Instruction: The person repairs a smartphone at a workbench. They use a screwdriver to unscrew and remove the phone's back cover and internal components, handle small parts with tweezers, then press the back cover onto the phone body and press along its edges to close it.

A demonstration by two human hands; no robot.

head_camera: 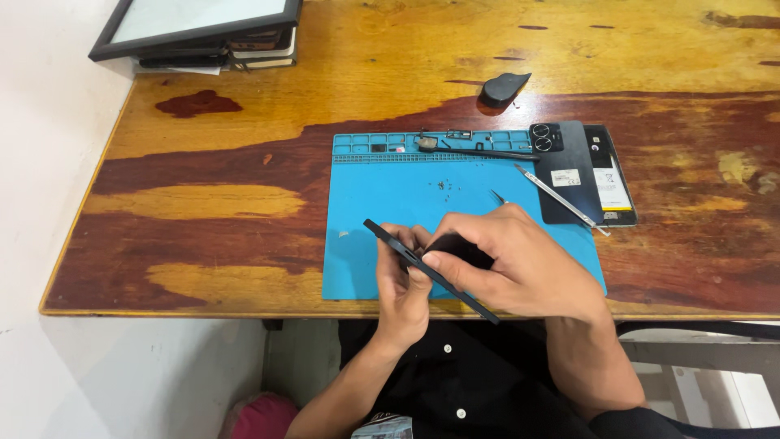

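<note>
- Two hands worked one thing: the left hand (404, 284) closed around the dark phone frame (431, 272) from below, and the right hand (508, 264) pinched its upper edge with thumb and fingers curled shut on it.
- Held edge-on, the frame hung above the near edge of the blue mat (366, 228) on the worktop (203, 162).
- A steady hold probably mattered most: keeping the frame over the mat would catch anything dropped.
- Loose screws (444, 186) lay mid-mat, so the wrists were best kept clear of them.
- The metal pry tool (561, 199), the tweezers (487, 152) and the back cover (562, 171) lay well apart on the right, within reach.
</note>
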